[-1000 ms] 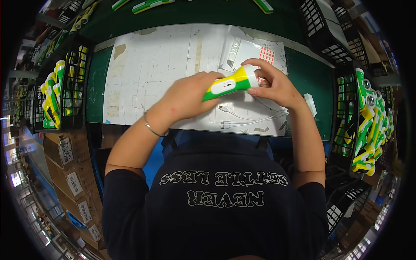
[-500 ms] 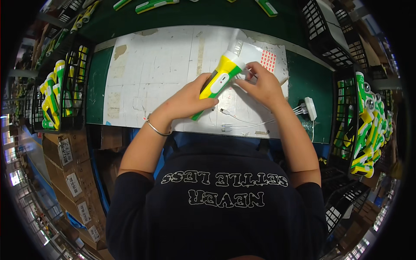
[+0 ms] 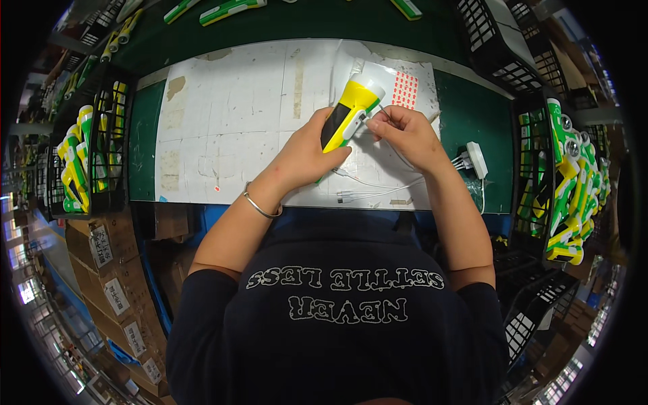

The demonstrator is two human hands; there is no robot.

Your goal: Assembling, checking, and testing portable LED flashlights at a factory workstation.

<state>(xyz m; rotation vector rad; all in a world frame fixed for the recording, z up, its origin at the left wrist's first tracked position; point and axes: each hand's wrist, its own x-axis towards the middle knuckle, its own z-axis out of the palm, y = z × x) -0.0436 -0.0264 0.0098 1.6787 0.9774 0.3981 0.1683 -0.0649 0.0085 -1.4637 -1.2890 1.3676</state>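
Observation:
A yellow, green and white flashlight [image 3: 360,96] is tilted over the white work board, its wide head pointing away from me. My left hand [image 3: 304,156] is wrapped round its handle, the thumb lying across the near end. At the flashlight's right side, my right hand [image 3: 410,137] is closed in a pinch on the end of a thin charging cable [image 3: 399,154], close to the side panel. Whether the plug is inside the flashlight, I cannot tell. Other white cables [image 3: 368,196] with loose plugs lie on the board, leading to a white charger block [image 3: 476,160] at the right.
A sheet of red stickers [image 3: 406,89] and clear plastic lie beyond the flashlight. Black crates full of flashlights stand at the left [image 3: 108,145] and right [image 3: 533,179]. More flashlights [image 3: 233,10] lie at the back. Cardboard boxes [image 3: 111,270] are stacked at lower left.
The flashlight has rolled in my left hand, so its dark grip strip faces up more. My right hand has gone from loosely curled to pinching the cable end against its side.

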